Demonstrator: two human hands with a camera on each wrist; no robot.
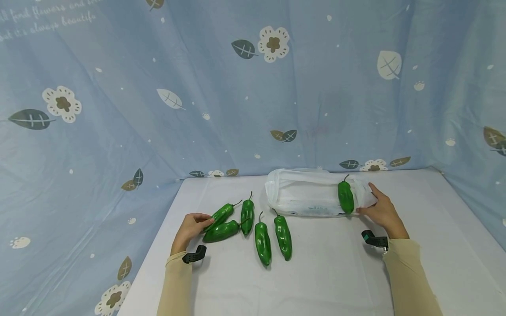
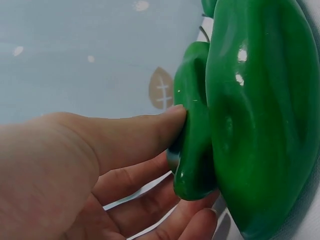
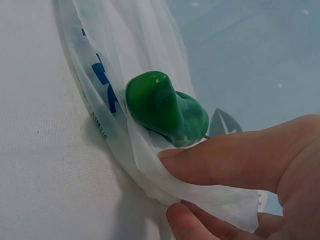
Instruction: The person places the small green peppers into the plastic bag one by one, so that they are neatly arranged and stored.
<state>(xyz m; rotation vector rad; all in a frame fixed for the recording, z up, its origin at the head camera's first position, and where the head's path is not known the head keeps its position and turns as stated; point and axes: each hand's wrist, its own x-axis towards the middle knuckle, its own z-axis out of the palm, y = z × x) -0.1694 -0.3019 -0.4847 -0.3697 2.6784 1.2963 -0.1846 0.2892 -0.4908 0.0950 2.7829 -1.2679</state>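
My left hand (image 1: 191,228) pinches a green pepper (image 1: 222,214) lying at the left of the table, thumb on its near side and fingers behind and beneath. In the left wrist view a second pepper (image 2: 265,110) lies right alongside the pinched one, closer to the camera. At the back right, my right hand (image 1: 382,211) holds the end of a white plastic bag (image 1: 316,209) between thumb and fingers. Another pepper (image 1: 345,197) rests on that end of the bag, just beyond the thumb; the right wrist view shows its blunt tip (image 3: 155,97) up close.
Between the hands lie more green peppers: one upright-pointing pepper (image 1: 247,217) beside the left group, and two (image 1: 262,244) (image 1: 283,237) nearer the middle. A white cloth covers the table (image 1: 316,272). Behind it hangs a blue patterned curtain (image 1: 221,109).
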